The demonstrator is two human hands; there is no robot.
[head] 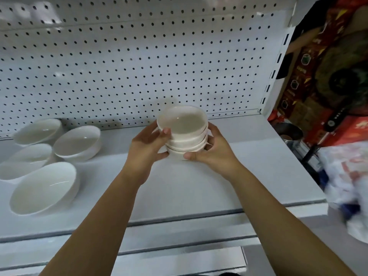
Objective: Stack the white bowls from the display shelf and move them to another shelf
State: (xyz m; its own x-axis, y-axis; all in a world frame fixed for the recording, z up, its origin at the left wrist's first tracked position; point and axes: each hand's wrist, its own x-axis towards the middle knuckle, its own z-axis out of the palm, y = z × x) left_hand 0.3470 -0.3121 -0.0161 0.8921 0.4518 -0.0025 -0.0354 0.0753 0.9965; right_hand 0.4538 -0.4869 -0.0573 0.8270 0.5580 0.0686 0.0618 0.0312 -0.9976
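Between your left hand [148, 145] and right hand [211, 150], both grasping it, the upright white bowl stack [184, 132] sits centered, equally near each.

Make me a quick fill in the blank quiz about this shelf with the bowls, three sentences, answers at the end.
The left hand and the right hand together hold a ____ of small white bowls.
Larger white bowls sit on the shelf to the ____ of the hands.
The white back panel is dotted with small round ____.
Answers: stack; left; holes.
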